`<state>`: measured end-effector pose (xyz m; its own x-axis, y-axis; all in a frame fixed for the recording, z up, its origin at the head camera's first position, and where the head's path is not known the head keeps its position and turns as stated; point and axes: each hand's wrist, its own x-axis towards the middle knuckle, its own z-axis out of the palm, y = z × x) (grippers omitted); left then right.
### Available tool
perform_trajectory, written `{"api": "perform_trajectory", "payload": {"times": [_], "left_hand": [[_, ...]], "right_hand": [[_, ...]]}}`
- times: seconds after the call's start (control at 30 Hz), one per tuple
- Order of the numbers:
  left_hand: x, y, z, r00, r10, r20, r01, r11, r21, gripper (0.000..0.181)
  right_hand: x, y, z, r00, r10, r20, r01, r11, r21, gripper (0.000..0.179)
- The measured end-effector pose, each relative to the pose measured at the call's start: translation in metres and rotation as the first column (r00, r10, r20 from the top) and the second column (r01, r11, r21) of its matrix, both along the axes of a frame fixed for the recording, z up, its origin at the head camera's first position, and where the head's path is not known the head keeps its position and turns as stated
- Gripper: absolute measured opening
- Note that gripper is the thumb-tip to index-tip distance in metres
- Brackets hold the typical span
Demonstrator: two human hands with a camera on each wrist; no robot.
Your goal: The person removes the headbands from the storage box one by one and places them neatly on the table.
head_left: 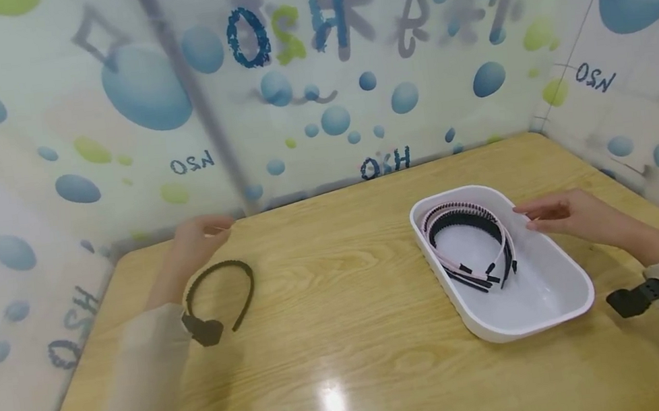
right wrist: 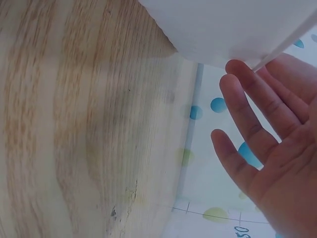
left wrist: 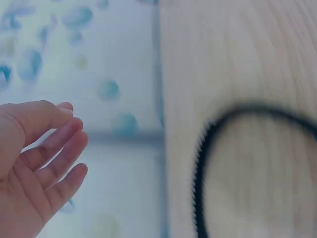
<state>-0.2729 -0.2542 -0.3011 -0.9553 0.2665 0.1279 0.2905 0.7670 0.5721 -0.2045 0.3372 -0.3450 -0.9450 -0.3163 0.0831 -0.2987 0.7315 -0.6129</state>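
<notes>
A black toothed headband (head_left: 253, 282) lies on the table at the left; part of it also appears as a dark curve (left wrist: 200, 183) in the left wrist view. My left hand (head_left: 199, 244) hovers beyond its upper left side, fingers loosely bent and holding nothing. At the right stands a white plastic basket (head_left: 548, 275) with several pink and black headbands (head_left: 465, 217) bunched at its far left end. Against the basket's right rim is my right hand (head_left: 575, 215), fingers fairly straight and fingertips at the edge. The right wrist view shows those fingers (right wrist: 252, 119) beside the white wall.
A wooden table (head_left: 339, 286) bears everything, with printed sheeting (head_left: 317, 98) behind it and at both sides. Dark wrist devices (head_left: 203, 328) are worn on both arms. A bright reflection lies near the table's front.
</notes>
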Motion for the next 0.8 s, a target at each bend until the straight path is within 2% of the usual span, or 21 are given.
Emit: {"api": "perform_trajectory", "payload": {"times": [0.23,0.37,0.57,0.8], "left_hand": [[0.011,0.06,0.025,0.994,-0.087,-0.059,0.089,0.996,0.023,0.024],[0.017,0.086,0.033,0.983,-0.162,-0.089,0.165,0.986,0.028,0.023],[0.021,0.116,0.035,0.962,-0.253,-0.103,0.26,0.964,0.061,0.022],[0.02,0.144,0.031,0.946,-0.313,-0.079,0.32,0.942,0.103,0.022]], "right_hand": [[0.002,0.0,0.0,1.0,-0.004,0.007,0.004,1.0,-0.009,0.036],[0.001,0.001,0.001,1.0,-0.005,0.013,0.005,1.0,-0.005,0.037],[0.002,0.001,0.0,1.0,0.002,-0.001,-0.002,1.0,-0.013,0.036],[0.002,-0.001,0.001,1.0,0.003,-0.021,-0.004,1.0,-0.025,0.035]]}}
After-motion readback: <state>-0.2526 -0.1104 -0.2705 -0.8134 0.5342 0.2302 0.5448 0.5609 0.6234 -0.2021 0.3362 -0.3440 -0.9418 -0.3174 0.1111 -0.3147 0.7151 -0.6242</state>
